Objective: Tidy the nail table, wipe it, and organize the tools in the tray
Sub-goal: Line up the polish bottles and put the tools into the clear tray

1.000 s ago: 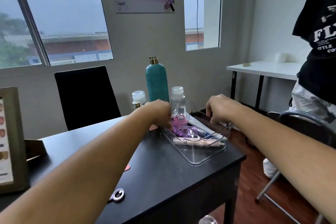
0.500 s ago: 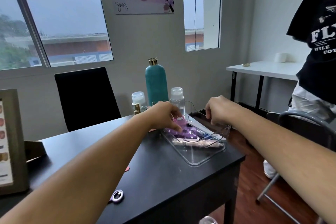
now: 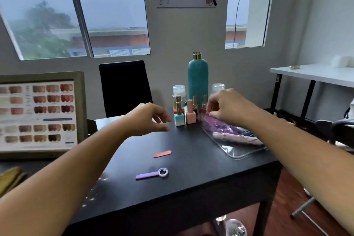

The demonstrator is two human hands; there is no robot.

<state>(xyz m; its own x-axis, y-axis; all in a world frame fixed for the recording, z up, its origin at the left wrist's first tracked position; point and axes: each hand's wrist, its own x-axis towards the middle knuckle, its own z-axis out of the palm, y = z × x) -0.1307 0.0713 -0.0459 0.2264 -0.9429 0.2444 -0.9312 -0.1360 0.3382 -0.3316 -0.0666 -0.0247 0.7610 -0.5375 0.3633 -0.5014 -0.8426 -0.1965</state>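
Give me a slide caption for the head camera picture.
Right hand reaches into the clear tray, left hand hovers empty; pink nail file and purple tool lie loose on the black table.

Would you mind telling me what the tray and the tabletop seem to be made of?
The clear rectangular tray looks like glossy transparent plastic, perhaps acrylic: the table shows through it and its rim glints. The black tabletop looks like matte painted or laminated board, with soft reflections.

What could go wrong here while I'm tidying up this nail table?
The left hand hovers close beside the upright polish bottles; a careless sweep could topple them. The clear tray sits near the table's right edge, so the right hand might nudge it off. The purple tool could get missed.
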